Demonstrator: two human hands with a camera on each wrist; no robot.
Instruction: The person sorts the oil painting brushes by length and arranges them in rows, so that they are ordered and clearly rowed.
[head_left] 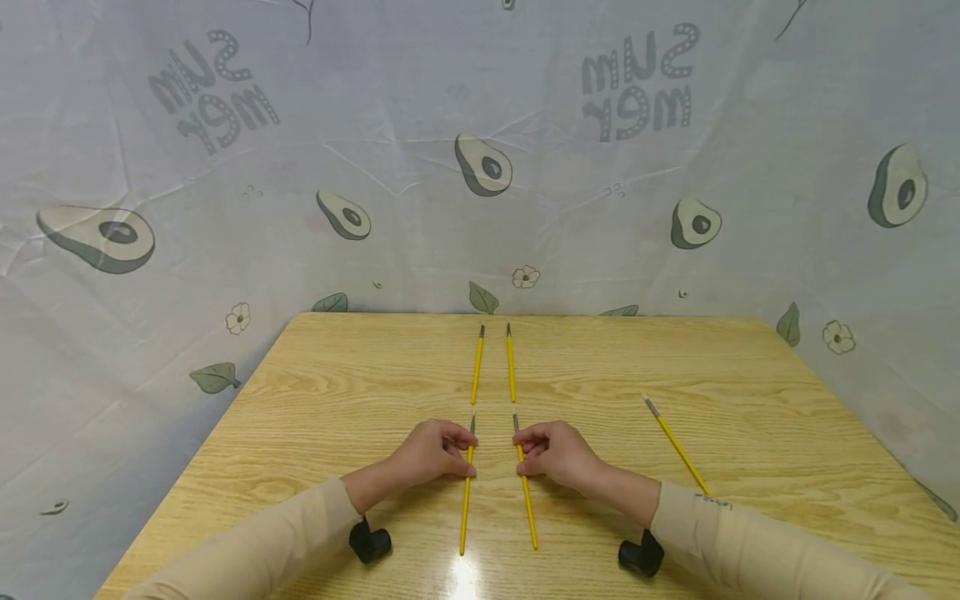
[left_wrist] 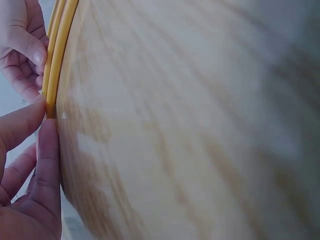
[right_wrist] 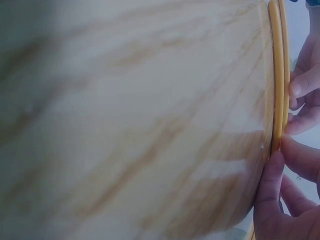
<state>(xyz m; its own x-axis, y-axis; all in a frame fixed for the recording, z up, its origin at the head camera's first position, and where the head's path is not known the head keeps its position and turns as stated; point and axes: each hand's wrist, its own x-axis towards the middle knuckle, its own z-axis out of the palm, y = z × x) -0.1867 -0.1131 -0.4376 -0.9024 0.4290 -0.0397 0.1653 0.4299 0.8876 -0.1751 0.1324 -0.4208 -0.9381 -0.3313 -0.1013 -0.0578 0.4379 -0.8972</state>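
Observation:
Near the middle of the wooden table, my left hand (head_left: 433, 452) pinches a yellow-handled paintbrush (head_left: 465, 512) between thumb and fingers, just below its dark ferrule. My right hand (head_left: 561, 454) pinches a second yellow paintbrush (head_left: 528, 508) in the same way. Both brushes point away from me, bristles at the far end, roughly parallel with a small gap between them. In the left wrist view, the yellow handle (left_wrist: 60, 45) runs close along the tabletop by my fingertips. The right wrist view likewise has a handle (right_wrist: 276, 75) at the fingers.
Beyond my hands, two more paintbrushes, a left one (head_left: 477, 367) and a right one (head_left: 512, 367), lie side by side, tips away from me. Another paintbrush (head_left: 681, 450) lies slanted past my right forearm. A patterned cloth (head_left: 420, 250) hangs behind the table (head_left: 360, 367).

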